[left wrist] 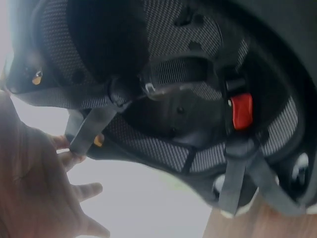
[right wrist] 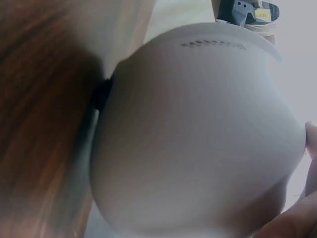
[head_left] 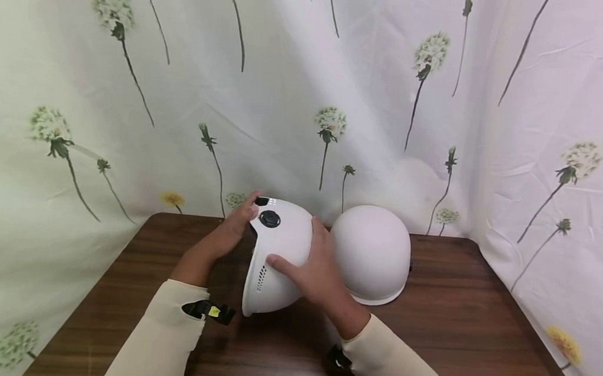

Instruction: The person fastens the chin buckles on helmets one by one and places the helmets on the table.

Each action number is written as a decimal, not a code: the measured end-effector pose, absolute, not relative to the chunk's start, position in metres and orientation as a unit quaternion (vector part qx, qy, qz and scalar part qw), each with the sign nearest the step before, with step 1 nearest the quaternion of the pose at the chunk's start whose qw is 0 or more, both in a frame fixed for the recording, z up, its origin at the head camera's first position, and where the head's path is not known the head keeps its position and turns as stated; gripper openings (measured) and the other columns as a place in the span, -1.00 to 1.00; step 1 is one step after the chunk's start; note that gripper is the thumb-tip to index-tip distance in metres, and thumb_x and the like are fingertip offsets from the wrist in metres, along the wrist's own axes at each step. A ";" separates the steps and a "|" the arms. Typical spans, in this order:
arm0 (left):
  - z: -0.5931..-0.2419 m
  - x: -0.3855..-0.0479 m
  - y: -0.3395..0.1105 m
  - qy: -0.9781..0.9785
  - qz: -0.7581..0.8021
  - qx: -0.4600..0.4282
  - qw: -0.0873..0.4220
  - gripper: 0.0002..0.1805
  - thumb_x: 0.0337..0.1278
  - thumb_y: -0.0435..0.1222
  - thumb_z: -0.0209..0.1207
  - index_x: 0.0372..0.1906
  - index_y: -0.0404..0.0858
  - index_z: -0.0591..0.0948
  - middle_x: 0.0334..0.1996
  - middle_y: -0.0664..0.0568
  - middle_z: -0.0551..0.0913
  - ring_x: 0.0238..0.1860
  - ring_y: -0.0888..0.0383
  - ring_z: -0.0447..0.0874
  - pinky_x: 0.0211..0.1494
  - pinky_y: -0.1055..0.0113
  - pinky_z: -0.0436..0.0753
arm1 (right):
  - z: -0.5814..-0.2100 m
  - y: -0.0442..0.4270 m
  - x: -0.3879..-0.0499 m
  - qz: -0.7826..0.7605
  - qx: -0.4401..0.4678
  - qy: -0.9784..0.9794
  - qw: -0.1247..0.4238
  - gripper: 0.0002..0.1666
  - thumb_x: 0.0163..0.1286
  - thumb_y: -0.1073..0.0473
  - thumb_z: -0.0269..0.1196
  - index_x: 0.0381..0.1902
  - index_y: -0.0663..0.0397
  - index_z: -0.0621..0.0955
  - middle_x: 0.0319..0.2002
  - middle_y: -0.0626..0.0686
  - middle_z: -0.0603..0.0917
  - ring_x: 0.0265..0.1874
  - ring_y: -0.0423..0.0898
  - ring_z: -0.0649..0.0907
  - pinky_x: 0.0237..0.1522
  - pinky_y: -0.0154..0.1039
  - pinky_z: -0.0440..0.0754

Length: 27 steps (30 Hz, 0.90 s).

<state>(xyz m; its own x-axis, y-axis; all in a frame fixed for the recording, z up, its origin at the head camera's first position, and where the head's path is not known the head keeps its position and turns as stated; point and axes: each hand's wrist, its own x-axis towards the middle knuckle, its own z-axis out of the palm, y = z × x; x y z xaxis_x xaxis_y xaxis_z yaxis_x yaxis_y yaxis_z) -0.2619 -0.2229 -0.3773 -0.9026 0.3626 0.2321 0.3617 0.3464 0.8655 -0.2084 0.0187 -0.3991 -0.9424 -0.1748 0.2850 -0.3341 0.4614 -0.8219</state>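
Note:
A white helmet (head_left: 284, 234) lies tipped on its side, its opening turned left. My left hand (head_left: 235, 225) holds its upper rim beside a round black vent (head_left: 269, 218). My right hand (head_left: 317, 269) grips the dome from the right, thumb on the near side and fingers over the far side. In the left wrist view the black padded inside shows, with dark straps (left wrist: 94, 124) and a red buckle part (left wrist: 241, 111); the left fingers (left wrist: 86, 191) are spread near the rim. The right wrist view shows the smooth shell (right wrist: 198, 134) and part of the right hand (right wrist: 297, 213).
A second white helmet (head_left: 370, 255) sits dome up just right of the held one, close to the right hand. Both are on a dark brown wooden table (head_left: 459, 342). A white cloth with dandelion prints (head_left: 282, 92) hangs behind and at the sides.

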 end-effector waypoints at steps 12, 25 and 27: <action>-0.382 -0.250 -0.246 0.821 0.532 0.205 -0.016 -0.12 0.62 0.12 -0.35 0.81 -0.24 -0.13 0.76 -0.40 -0.07 0.78 -0.36 -0.31 0.69 -0.54 -0.33 | -0.413 0.007 -0.202 0.566 0.142 -0.811 0.045 0.65 0.11 -0.44 0.61 0.83 -0.17 -0.15 0.77 0.12 0.01 0.63 0.15 0.32 0.56 0.24 0.43; -0.390 -0.248 -0.246 0.815 0.548 0.182 -0.045 -0.10 0.51 0.13 -0.28 0.79 -0.21 0.00 0.70 -0.43 -0.14 0.68 -0.32 -0.29 0.64 -0.56 -0.37 | -0.424 -0.003 -0.204 0.619 0.137 -0.771 0.062 0.63 0.09 -0.44 0.61 0.83 -0.05 -0.07 0.77 0.19 0.03 0.62 0.17 0.34 0.56 0.26 0.41; -0.392 -0.249 -0.244 0.810 0.551 0.191 -0.060 -0.13 0.53 0.10 -0.31 0.78 -0.23 0.04 0.66 -0.46 0.00 0.64 -0.32 -0.17 0.65 -0.53 -0.28 | -0.424 -0.003 -0.203 0.627 0.137 -0.765 0.063 0.63 0.08 -0.43 0.61 0.83 -0.06 -0.07 0.77 0.17 0.03 0.62 0.17 0.33 0.56 0.26 0.40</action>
